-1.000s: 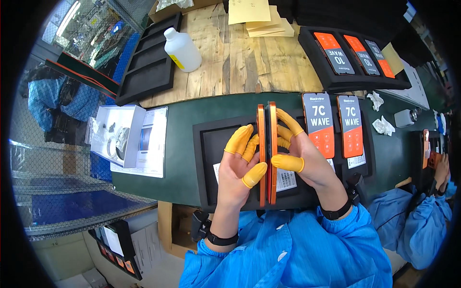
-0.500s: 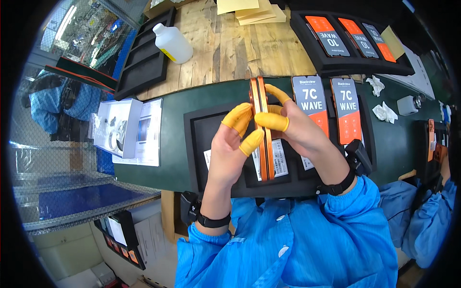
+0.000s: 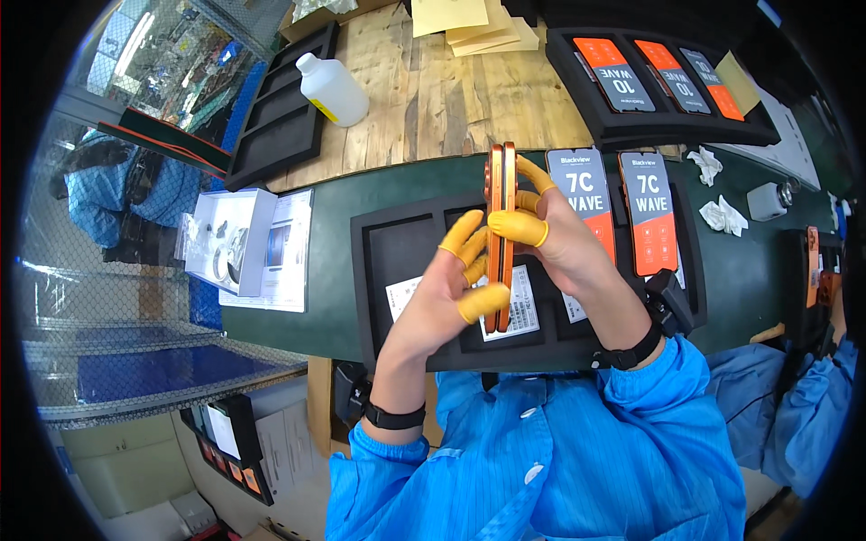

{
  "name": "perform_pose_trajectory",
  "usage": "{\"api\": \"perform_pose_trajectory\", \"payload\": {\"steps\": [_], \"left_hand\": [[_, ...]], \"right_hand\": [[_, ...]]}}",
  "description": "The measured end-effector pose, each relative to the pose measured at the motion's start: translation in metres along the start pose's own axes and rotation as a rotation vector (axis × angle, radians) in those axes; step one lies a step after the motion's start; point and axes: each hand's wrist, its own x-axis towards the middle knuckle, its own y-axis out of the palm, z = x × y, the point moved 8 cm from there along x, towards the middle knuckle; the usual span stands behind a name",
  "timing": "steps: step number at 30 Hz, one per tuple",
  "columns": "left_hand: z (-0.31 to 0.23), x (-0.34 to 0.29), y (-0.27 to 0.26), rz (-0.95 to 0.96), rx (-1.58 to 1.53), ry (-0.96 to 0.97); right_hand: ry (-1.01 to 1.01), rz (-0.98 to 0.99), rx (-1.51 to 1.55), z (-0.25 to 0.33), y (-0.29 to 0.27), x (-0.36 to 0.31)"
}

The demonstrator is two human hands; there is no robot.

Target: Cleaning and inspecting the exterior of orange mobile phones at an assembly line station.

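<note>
Two orange-edged smartphones (image 3: 502, 185) stand edge-on, pressed face to face, above a black foam tray (image 3: 388, 242). My right hand (image 3: 568, 236) grips the pair from the right, its yellow-covered thumb and fingers around the edges. On the other side, my left hand (image 3: 440, 298) has its fingers spread beside the phones; whether a fingertip touches them is hard to tell. Yellow finger cots cover its fingertips too. A white label card (image 3: 523, 311) lies in the tray compartment below. To the right, two phones with grey-and-orange screen films, a near one (image 3: 582, 194) and a farther one (image 3: 648, 207), rest in the tray.
A white bottle (image 3: 336, 93) stands on the wooden board, by an empty black tray (image 3: 275, 135). At the back right, another tray (image 3: 663, 126) holds several phones. An open white box (image 3: 225, 239) sits at left. Crumpled tissues (image 3: 722, 216) lie at right, near another person's blue sleeve (image 3: 816, 415).
The phone pair has shifted slightly right, held in my right hand. My left hand's fingers have loosened and spread away from the phones.
</note>
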Motion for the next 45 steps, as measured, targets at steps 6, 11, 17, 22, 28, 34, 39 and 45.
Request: {"api": "perform_pose_trajectory", "payload": {"steps": [6,11,17,22,28,34,39,45], "left_hand": [[-0.008,-0.009,0.009,0.033,0.117,-0.036],[-0.016,-0.013,0.013,0.050,0.145,0.033],[-0.014,-0.014,0.011,0.023,0.095,-0.011],[-0.016,-0.011,0.013,0.054,0.048,0.061],[-0.009,-0.012,0.010,0.028,0.012,0.016],[-0.013,-0.013,0.011,0.038,0.118,0.090],[-0.017,-0.008,0.004,0.060,0.120,0.191],[-0.023,-0.006,-0.002,-0.027,0.703,0.239]], "right_hand": [[-0.028,0.061,-0.043,-0.005,0.003,-0.003],[-0.100,0.190,-0.094,0.001,0.009,-0.011],[-0.115,0.223,-0.123,0.002,0.012,-0.013],[-0.088,0.133,-0.046,-0.004,0.007,-0.011],[-0.005,0.227,-0.041,0.002,0.021,-0.012],[0.010,0.223,-0.127,0.004,0.022,-0.011],[-0.317,0.234,-0.207,0.014,0.024,-0.019],[-0.495,0.333,-0.588,0.016,0.027,-0.038]]}}
